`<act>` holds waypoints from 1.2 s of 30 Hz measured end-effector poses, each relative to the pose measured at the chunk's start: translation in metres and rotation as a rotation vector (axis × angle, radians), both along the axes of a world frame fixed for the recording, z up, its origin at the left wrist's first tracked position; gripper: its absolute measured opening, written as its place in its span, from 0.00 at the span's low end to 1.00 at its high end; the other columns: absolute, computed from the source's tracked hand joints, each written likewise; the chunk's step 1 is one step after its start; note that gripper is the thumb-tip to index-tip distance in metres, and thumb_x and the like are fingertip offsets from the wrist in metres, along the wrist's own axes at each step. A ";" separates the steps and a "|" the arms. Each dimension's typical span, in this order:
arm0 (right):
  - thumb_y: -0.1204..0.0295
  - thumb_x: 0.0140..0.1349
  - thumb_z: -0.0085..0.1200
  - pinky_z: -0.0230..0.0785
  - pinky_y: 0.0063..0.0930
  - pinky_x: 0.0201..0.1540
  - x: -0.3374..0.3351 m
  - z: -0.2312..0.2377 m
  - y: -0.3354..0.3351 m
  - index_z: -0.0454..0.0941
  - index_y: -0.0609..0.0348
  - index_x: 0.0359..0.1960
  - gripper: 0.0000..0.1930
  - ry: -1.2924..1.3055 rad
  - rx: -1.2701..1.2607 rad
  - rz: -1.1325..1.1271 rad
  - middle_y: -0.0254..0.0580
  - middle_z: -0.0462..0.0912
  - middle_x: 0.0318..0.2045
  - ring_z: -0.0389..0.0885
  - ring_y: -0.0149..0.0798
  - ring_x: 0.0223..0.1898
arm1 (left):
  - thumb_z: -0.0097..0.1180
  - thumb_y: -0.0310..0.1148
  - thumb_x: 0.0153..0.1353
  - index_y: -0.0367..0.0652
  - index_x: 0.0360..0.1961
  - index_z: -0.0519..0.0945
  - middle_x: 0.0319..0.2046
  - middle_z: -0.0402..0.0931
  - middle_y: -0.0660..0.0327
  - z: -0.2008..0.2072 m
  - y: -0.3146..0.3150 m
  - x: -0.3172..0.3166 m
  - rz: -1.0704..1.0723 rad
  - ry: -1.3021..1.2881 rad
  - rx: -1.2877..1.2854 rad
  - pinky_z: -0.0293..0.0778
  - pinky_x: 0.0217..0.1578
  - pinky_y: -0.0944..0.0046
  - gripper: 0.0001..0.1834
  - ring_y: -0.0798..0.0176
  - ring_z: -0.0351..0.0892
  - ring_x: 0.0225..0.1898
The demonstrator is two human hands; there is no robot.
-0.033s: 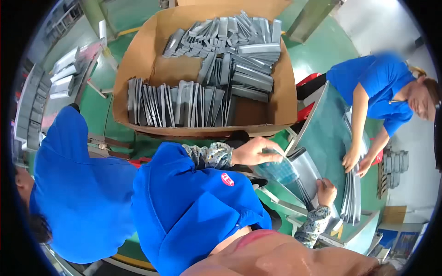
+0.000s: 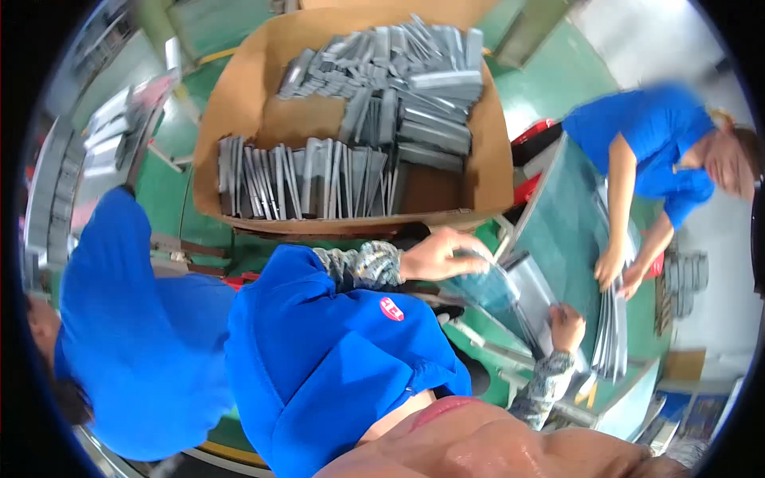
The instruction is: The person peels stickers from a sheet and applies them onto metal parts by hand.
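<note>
Clear film (image 2: 492, 290) near the centre right of the frame has shifted slightly to the right and lies in different folds than in the earlier frame, while both hands keep almost the same places. The left hand (image 2: 443, 255), just right of the centre, has its grip closed on the film, pinching its upper edge between thumb and fingers. From there the film hangs down toward a grey panel (image 2: 532, 288) in the centre right; its right end meets or overlaps the panel's left side, and I cannot tell which. The right hand (image 2: 567, 328), lower and farther right, touches the panel's right edge with bent fingers; whether its grip is closed on that edge or only rests there, I cannot tell. The panel lies tilted across the frame beside a green tabletop (image 2: 562, 211). At the right, a co-worker (image 2: 649, 155) in blue has both hands on a bundle of long grey strips (image 2: 610, 338). A large cardboard box (image 2: 492, 179) fills the upper centre, holding rows of grey pieces (image 2: 319, 179) with gaps of bare cardboard between. Another person (image 2: 143, 327) in blue is at the lower left
</note>
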State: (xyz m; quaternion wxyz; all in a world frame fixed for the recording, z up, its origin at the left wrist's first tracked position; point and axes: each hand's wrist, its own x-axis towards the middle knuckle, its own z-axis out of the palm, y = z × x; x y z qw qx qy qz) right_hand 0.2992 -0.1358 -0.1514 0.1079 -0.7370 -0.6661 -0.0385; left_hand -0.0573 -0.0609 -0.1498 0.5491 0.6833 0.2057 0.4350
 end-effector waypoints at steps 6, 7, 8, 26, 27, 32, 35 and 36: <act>0.73 0.50 0.62 0.66 0.38 0.43 -0.115 0.075 0.004 0.79 0.57 0.33 0.09 0.307 0.473 0.254 0.42 0.81 0.34 0.77 0.48 0.37 | 0.55 0.26 0.61 0.35 0.40 0.80 0.32 0.80 0.62 0.014 0.005 -0.001 0.051 0.014 -0.125 0.74 0.32 0.72 0.08 0.72 0.78 0.32; 0.72 0.49 0.63 0.66 0.37 0.43 -0.132 0.079 0.006 0.79 0.56 0.33 0.09 0.278 0.507 0.306 0.40 0.80 0.32 0.77 0.46 0.37 | 0.57 0.28 0.60 0.36 0.39 0.81 0.30 0.81 0.62 0.006 0.008 0.006 0.061 -0.039 -0.132 0.74 0.28 0.72 0.08 0.74 0.77 0.28; 0.72 0.48 0.63 0.65 0.36 0.43 -0.144 0.082 0.008 0.79 0.55 0.33 0.09 0.243 0.544 0.359 0.39 0.80 0.31 0.76 0.45 0.37 | 0.58 0.29 0.60 0.36 0.38 0.81 0.28 0.80 0.64 0.010 0.009 0.013 0.078 -0.027 -0.141 0.73 0.27 0.73 0.08 0.75 0.76 0.26; 0.71 0.48 0.63 0.65 0.30 0.37 -0.166 0.056 0.000 0.80 0.53 0.28 0.06 0.628 0.407 0.383 0.34 0.78 0.23 0.76 0.39 0.29 | 0.62 0.23 0.54 0.39 0.36 0.83 0.22 0.75 0.64 0.025 -0.001 0.013 0.029 0.030 0.166 0.67 0.21 0.74 0.07 0.75 0.73 0.21; 0.71 0.47 0.63 0.65 0.31 0.38 -0.165 0.058 0.002 0.80 0.52 0.28 0.07 0.537 0.470 0.380 0.34 0.78 0.24 0.76 0.40 0.30 | 0.63 0.24 0.53 0.40 0.35 0.83 0.22 0.76 0.63 0.027 -0.002 0.014 0.051 0.060 0.112 0.68 0.24 0.72 0.07 0.72 0.73 0.22; 0.72 0.46 0.63 0.65 0.35 0.46 -0.165 0.068 0.008 0.79 0.51 0.30 0.08 0.320 0.554 0.433 0.33 0.76 0.26 0.74 0.39 0.30 | 0.64 0.26 0.49 0.43 0.31 0.83 0.22 0.77 0.62 0.032 0.005 0.011 0.134 0.162 0.305 0.66 0.30 0.67 0.07 0.64 0.73 0.24; 0.73 0.45 0.62 0.66 0.39 0.49 -0.169 0.074 0.006 0.77 0.52 0.29 0.09 0.217 0.541 0.449 0.32 0.75 0.26 0.74 0.38 0.30 | 0.64 0.26 0.48 0.43 0.30 0.83 0.21 0.75 0.60 0.033 0.004 0.012 0.124 0.158 0.344 0.65 0.30 0.64 0.06 0.60 0.72 0.24; 0.73 0.45 0.62 0.66 0.39 0.50 -0.170 0.076 0.005 0.77 0.52 0.29 0.09 0.189 0.529 0.457 0.32 0.75 0.26 0.74 0.38 0.30 | 0.64 0.27 0.48 0.43 0.30 0.83 0.21 0.75 0.59 0.035 0.005 0.011 0.114 0.162 0.362 0.65 0.30 0.63 0.06 0.59 0.71 0.24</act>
